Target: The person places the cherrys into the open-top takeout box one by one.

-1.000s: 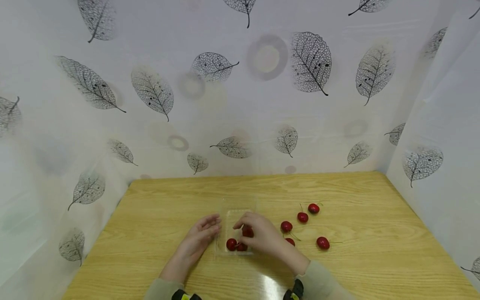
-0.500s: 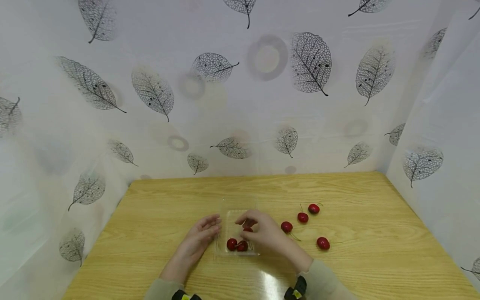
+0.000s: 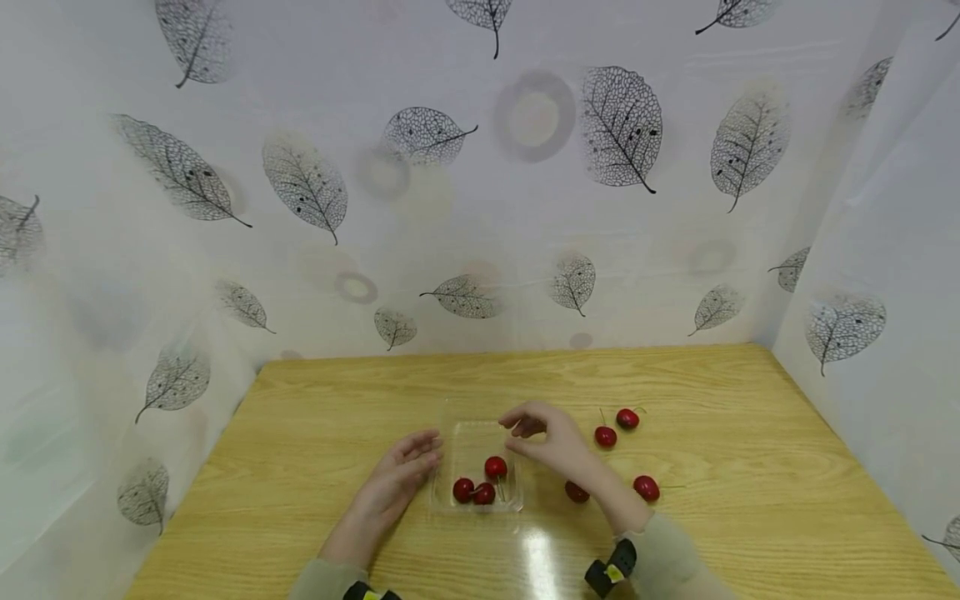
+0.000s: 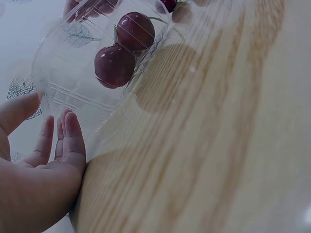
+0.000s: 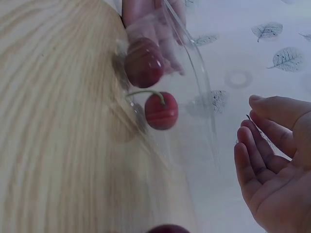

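A clear plastic box (image 3: 472, 440) stands on the table with three red cherries in its near part, among them a cherry (image 3: 495, 467) at the right and a cherry (image 3: 463, 490) at the left. My left hand (image 3: 399, 473) is at the box's left side, fingers extended; in the left wrist view its fingertips (image 4: 72, 121) are close against the plastic wall (image 4: 73, 97). Over the box's right edge, my right hand (image 3: 553, 440) has loosely bent fingers with nothing visible between them. The right wrist view shows that hand (image 5: 277, 160) apart from the box.
Right of the box lie loose cherries with stems: a cherry (image 3: 605, 436), another cherry (image 3: 627, 418), a cherry (image 3: 647, 488) farther right, and a cherry (image 3: 577, 492) partly behind my right forearm. Leaf-patterned sheeting (image 3: 480, 208) surrounds the wooden table (image 3: 337, 400).
My right hand has let go of a cherry inside the box and moved right, off it. It now covers one loose cherry's spot. The left hand has stayed put.
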